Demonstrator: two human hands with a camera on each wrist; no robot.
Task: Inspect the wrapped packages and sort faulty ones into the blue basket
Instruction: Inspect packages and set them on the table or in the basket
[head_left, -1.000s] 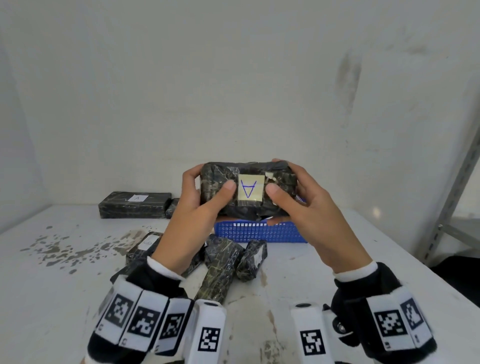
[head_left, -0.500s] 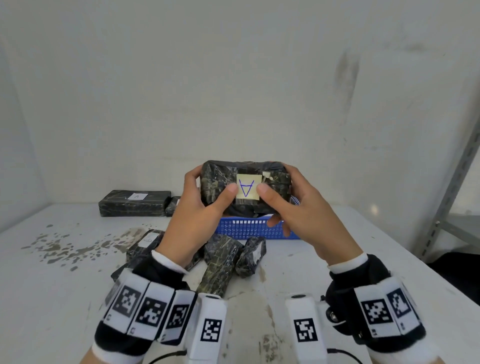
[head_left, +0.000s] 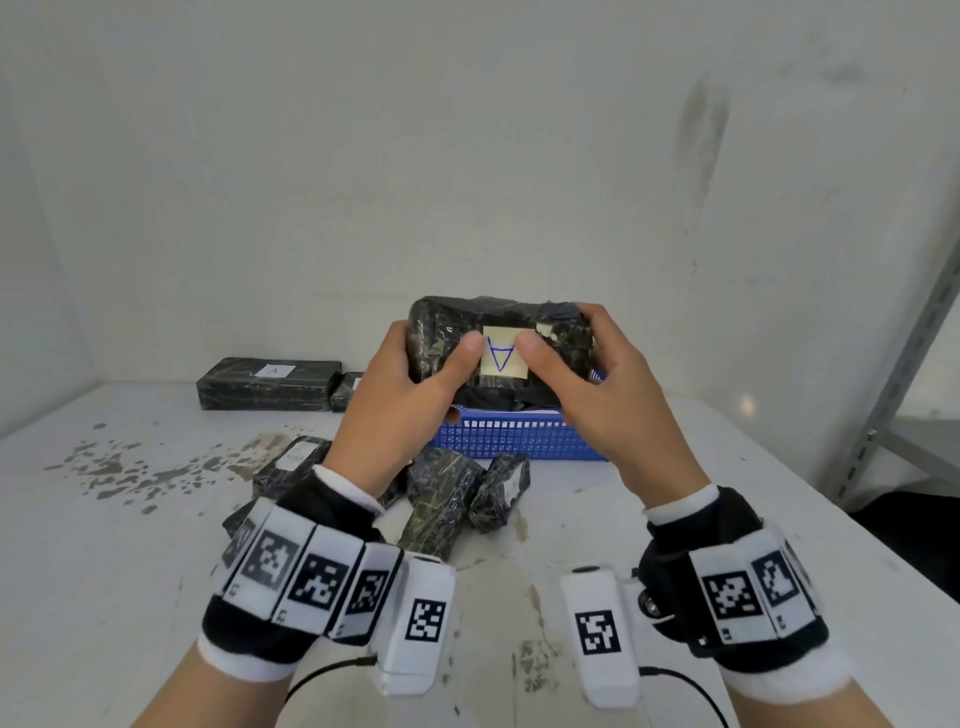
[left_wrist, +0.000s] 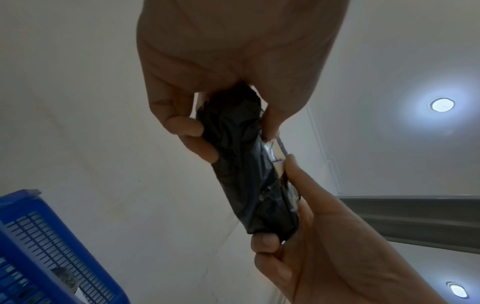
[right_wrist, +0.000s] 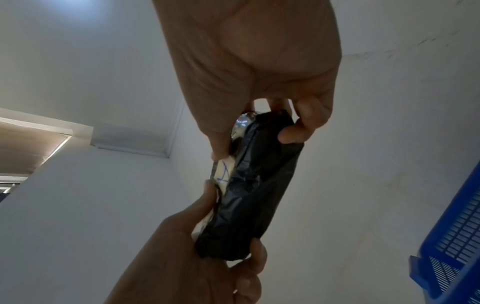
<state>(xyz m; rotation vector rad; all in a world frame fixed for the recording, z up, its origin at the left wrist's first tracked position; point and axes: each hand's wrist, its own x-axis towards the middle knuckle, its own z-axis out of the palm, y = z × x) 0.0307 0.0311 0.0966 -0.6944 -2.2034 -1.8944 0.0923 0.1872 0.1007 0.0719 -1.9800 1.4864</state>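
A black wrapped package (head_left: 441, 332) with a pale label marked in blue pen is held up in front of me, above the blue basket (head_left: 519, 439). My left hand (head_left: 415, 374) grips its left end, thumb on the front beside the label. My right hand (head_left: 587, 374) grips the right end, thumb on the other side of the label. The wrist views show the same package (left_wrist: 241, 164) (right_wrist: 249, 185) edge-on, with fingers curled behind it. A small pale patch shows in the wrap near the label's upper right corner.
Several more black wrapped packages (head_left: 447, 499) lie in a loose pile on the white table (head_left: 104, 571) just before the basket. A long labelled package (head_left: 267, 383) lies at the back left by the wall. A grey metal shelf post (head_left: 914, 364) stands at the right.
Both hands have lowered the package slightly toward the basket and drawn their thumbs closer to the label. The grip is the same.
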